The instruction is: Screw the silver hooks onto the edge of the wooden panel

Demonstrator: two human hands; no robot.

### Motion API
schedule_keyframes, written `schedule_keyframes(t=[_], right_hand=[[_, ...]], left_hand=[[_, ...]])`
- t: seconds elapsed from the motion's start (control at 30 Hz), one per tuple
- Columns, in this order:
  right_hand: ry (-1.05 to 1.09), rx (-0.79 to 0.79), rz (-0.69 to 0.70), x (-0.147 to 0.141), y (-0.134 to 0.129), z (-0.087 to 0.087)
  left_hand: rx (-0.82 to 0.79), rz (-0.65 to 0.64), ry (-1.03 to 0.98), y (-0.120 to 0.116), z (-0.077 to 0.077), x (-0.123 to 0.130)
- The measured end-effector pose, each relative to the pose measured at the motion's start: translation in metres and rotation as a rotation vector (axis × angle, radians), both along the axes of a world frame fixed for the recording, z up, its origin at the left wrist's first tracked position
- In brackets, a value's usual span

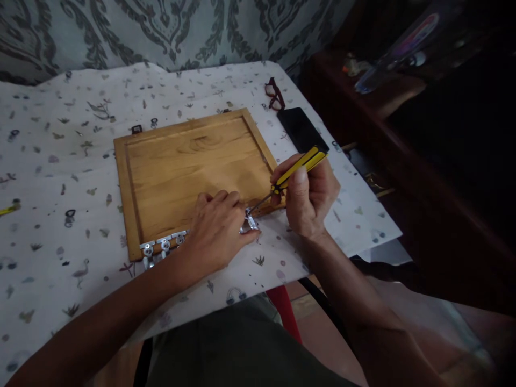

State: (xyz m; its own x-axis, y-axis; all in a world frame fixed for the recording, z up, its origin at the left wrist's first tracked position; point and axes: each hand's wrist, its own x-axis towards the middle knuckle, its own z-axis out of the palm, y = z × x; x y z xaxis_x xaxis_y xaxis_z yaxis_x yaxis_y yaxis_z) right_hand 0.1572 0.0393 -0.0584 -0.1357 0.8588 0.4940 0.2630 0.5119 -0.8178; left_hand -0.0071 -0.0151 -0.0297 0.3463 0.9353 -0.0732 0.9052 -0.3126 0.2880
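Observation:
A framed wooden panel lies on the patterned tablecloth, with metal hook-like fittings along its near edge. My left hand rests over that edge, its thumb and fingers closed around a shiny metal fitting near the right end. In my right hand is a yellow and black screwdriver, held at a slant. Its shaft points down and left, and the tip meets the fitting beside my left fingers. Part of the metal row is hidden under my left hand.
A black phone and dark-framed glasses lie beyond the panel at the right. A yellow object is at the far left. Dark red furniture with an open drawer stands right of the table; a clear bottle is above it.

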Motion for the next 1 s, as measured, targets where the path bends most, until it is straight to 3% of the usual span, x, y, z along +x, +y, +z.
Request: schedule_keyframes(t=[0.37, 0.7, 1.0], right_hand=[[-0.086, 0.01, 0.052, 0.0, 0.003, -0.003], [0.047, 0.001, 0.079, 0.0, -0.002, -0.002], [0.124, -0.045, 0.163, -0.008, -0.008, 0.014]], left_hand=[[0.017, -0.008, 0.013, 0.0, -0.001, 0.0], [0.042, -0.028, 0.01, 0.0, -0.004, -0.002], [-0.011, 0.003, 0.013, 0.001, -0.001, 0.0]])
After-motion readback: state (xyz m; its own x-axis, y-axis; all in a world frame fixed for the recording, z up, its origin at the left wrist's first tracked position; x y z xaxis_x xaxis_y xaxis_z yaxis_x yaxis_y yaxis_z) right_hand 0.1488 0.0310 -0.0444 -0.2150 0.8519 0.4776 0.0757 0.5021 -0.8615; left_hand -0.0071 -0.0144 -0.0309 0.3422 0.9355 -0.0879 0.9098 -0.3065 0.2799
